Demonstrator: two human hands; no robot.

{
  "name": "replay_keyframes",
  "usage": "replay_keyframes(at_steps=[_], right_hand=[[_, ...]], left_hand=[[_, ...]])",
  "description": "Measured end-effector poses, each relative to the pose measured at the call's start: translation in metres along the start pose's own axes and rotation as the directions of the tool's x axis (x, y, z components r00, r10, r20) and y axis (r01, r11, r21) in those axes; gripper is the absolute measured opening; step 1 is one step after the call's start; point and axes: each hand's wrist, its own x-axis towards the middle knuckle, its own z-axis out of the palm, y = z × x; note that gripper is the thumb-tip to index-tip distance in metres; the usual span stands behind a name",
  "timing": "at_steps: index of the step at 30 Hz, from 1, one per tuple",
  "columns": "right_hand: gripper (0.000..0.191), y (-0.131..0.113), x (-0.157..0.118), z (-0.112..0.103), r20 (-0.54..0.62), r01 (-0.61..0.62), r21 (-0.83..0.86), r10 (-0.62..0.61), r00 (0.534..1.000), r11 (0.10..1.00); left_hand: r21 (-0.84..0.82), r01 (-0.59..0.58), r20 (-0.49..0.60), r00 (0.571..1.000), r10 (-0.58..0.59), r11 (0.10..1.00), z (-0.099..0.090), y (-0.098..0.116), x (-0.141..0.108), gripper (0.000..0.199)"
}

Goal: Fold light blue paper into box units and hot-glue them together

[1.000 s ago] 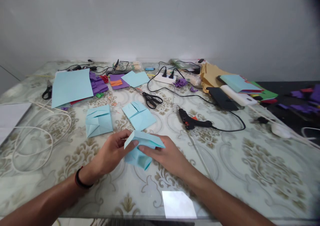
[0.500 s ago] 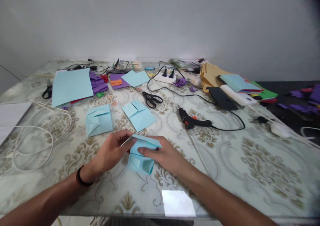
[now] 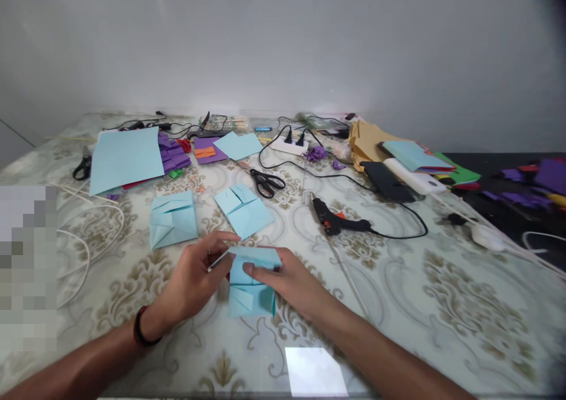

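Observation:
A partly folded light blue paper (image 3: 252, 279) is held between both hands above the table's near middle. My left hand (image 3: 194, 276) grips its left edge, thumb on top and fingers partly hidden behind. From the right, my right hand (image 3: 283, 276) pinches it, the thumb lying across the front face. The paper's lower right side curls open. Just beyond the hands lie two folded light blue papers, one at the left (image 3: 173, 220) and one nearer the middle (image 3: 244, 210).
Black scissors (image 3: 266, 183) and a black glue gun (image 3: 336, 218) lie beyond the hands. A power strip (image 3: 289, 145), blue sheets (image 3: 128, 158), purple paper strips (image 3: 172, 152) and brown paper (image 3: 369, 141) line the back. White cable (image 3: 88, 258) loops at the left.
The held paper has been turned a little, and its top flap now shows more squarely. Both hands keep their hold on it. The whole view has shifted slightly.

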Motion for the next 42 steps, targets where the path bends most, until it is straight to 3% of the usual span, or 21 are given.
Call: replay_keyframes(at_steps=[3, 6, 8, 10, 13, 15, 17, 20, 22, 29, 34, 38, 42], right_hand=[[0.026, 0.001, 0.002, -0.001, -0.154, 0.102, -0.097, -0.117, 0.981, 0.990], [0.044, -0.002, 0.001, -0.007, -0.267, 0.272, -0.297, -0.353, 0.897, 0.915], [0.049, -0.006, -0.002, -0.010, -0.217, 0.382, -0.439, -0.508, 0.833, 0.813], [0.045, -0.010, -0.005, -0.013, -0.093, 0.485, -0.557, -0.631, 0.771, 0.674], [0.036, -0.010, -0.007, -0.014, 0.108, 0.564, -0.663, -0.682, 0.723, 0.493], [0.036, -0.006, -0.006, -0.014, 0.199, 0.562, -0.694, -0.630, 0.751, 0.450], [0.038, -0.001, -0.004, -0.015, 0.243, 0.518, -0.722, -0.532, 0.811, 0.460], [0.039, 0.004, 0.000, -0.017, 0.252, 0.417, -0.752, -0.361, 0.898, 0.511], [0.038, 0.003, 0.001, -0.018, 0.239, 0.361, -0.769, -0.286, 0.928, 0.527], [0.037, -0.008, -0.002, -0.020, 0.229, 0.288, -0.839, -0.182, 0.956, 0.461], [0.025, -0.006, -0.005, -0.022, 0.227, 0.264, -0.865, -0.138, 0.964, 0.427], [0.032, -0.005, -0.005, -0.021, 0.178, 0.208, -0.855, -0.107, 0.978, 0.474], [0.035, -0.009, -0.003, -0.025, 0.144, 0.150, -0.831, -0.053, 0.988, 0.536]], left_hand=[[0.009, 0.012, -0.043, 0.999, -0.012, 1.000, -0.001, 0.002, 0.001, 0.022], [-0.040, 0.079, -0.039, 0.996, -0.080, 0.996, -0.003, 0.004, 0.004, 0.019], [-0.054, 0.123, -0.026, 0.992, -0.125, 0.991, -0.004, 0.004, 0.006, 0.020], [-0.054, 0.136, -0.012, 0.990, -0.137, 0.989, -0.005, 0.003, 0.007, 0.021], [-0.042, 0.125, 0.012, 0.992, -0.124, 0.991, -0.004, -0.003, 0.007, 0.022], [-0.028, 0.127, 0.037, 0.991, -0.126, 0.991, -0.003, -0.008, 0.007, 0.021], [-0.019, 0.138, 0.068, 0.988, -0.136, 0.990, -0.002, -0.012, 0.006, 0.021], [-0.004, 0.147, 0.099, 0.984, -0.146, 0.989, 0.000, -0.014, 0.006, 0.022], [0.007, 0.138, 0.115, 0.984, -0.138, 0.990, 0.001, -0.013, 0.006, 0.022], [0.076, 0.119, 0.238, 0.962, -0.134, 0.990, 0.001, -0.012, 0.008, 0.025], [0.139, 0.090, 0.266, 0.956, -0.125, 0.986, 0.000, -0.012, 0.007, 0.028], [0.111, 0.113, 0.309, 0.940, -0.143, 0.987, -0.002, -0.005, 0.006, 0.037], [0.104, 0.014, 0.394, 0.918, -0.054, 0.995, -0.004, -0.008, 0.005, 0.062]])
